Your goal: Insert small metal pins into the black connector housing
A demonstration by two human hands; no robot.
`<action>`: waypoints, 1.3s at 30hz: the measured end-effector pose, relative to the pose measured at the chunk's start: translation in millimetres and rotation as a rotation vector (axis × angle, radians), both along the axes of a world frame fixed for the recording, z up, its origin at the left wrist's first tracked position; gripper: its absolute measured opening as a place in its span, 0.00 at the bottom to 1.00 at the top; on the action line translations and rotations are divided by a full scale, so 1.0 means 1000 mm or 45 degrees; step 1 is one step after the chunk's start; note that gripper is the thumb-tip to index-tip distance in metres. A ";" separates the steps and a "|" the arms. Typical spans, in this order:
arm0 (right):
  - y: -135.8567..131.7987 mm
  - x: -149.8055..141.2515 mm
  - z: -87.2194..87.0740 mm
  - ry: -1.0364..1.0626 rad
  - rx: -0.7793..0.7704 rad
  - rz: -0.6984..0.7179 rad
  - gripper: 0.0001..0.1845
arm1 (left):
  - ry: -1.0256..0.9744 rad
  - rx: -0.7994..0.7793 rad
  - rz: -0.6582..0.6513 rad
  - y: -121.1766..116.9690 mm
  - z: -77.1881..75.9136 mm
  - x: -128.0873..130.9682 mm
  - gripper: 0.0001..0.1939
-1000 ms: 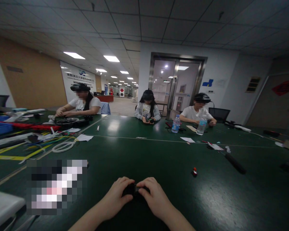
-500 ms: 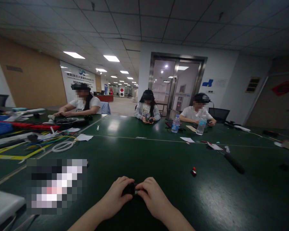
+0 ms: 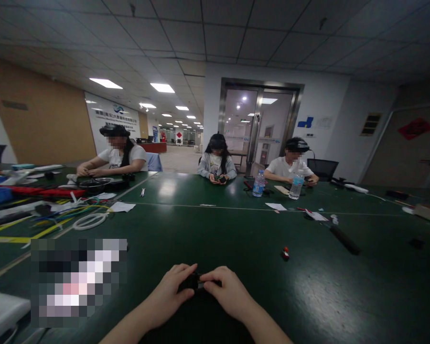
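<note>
Both hands on small black object, near edge of green tabletop

Nearest me, bottom centre: left hand [image 3: 172,286] curled round a small black object [image 3: 190,282], thumb and fingers closed on its sides. Right hand [image 3: 231,291] comes in from the other side, thumb and fingertips nearly together, pinching at the object's right end, where a paler strip shows. Fingers hide most of it; I can't tell if it's one piece or two. The object sits between the two hands, over the green tabletop [image 3: 186,234].

Near left on my feed: white case [image 3: 5,310], corner only, then a pixelated patch, contents unreadable. Further out, right: small red-and-white item [image 3: 285,254], then a black rod [image 3: 345,240] lying slanted. Out left: coiled white cable [image 3: 90,221], a paper sheet [image 3: 122,207] just beyond it, small metal tool [image 3: 142,192] past that. Two plastic bottles [image 3: 258,184] upright, far right of centre. Three people in dark headgear sit along the far side; the middle one [image 3: 218,162] has a dark item in hand. Behind: glass doors [image 3: 240,129].
</note>
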State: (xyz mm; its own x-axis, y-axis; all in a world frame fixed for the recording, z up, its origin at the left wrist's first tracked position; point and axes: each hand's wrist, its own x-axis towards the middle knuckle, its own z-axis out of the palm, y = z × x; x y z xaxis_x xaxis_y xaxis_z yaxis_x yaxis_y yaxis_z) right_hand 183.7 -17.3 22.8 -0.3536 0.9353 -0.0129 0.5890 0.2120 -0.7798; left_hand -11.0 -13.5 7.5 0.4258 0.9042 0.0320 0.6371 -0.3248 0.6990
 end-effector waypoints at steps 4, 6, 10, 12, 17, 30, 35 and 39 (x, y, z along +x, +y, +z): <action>-0.001 0.001 0.004 0.077 -0.095 0.004 0.13 | -0.038 0.023 0.007 0.002 -0.007 -0.004 0.25; -0.001 0.001 0.005 0.097 -0.111 -0.025 0.12 | -0.059 0.021 0.028 0.002 -0.010 -0.005 0.23; -0.001 0.002 0.001 0.076 -0.062 -0.075 0.10 | -0.056 0.012 0.052 -0.001 -0.006 -0.003 0.20; -0.001 0.002 -0.002 0.047 -0.028 -0.087 0.10 | -0.042 0.014 0.061 -0.002 -0.002 -0.001 0.20; 0.005 0.003 -0.007 0.076 0.041 -0.068 0.11 | -0.034 0.056 0.057 -0.002 0.001 0.001 0.18; 0.018 0.011 -0.025 0.238 -0.021 -0.110 0.15 | 0.005 0.106 0.086 0.001 -0.005 0.003 0.17; 0.014 0.010 -0.022 0.222 -0.002 -0.078 0.16 | 0.005 0.112 0.084 0.001 -0.006 0.002 0.17; 0.011 0.008 -0.017 0.226 0.009 -0.048 0.16 | 0.008 0.103 0.084 0.003 -0.005 0.002 0.18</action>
State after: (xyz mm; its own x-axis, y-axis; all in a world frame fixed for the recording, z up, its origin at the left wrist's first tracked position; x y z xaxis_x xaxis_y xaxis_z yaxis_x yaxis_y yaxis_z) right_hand 192.0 -6.0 5.5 -0.3142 0.9479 0.0533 0.4502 0.1982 -0.8707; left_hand -9.1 -11.0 2.4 0.3660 0.9248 0.1040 0.6631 -0.3376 0.6681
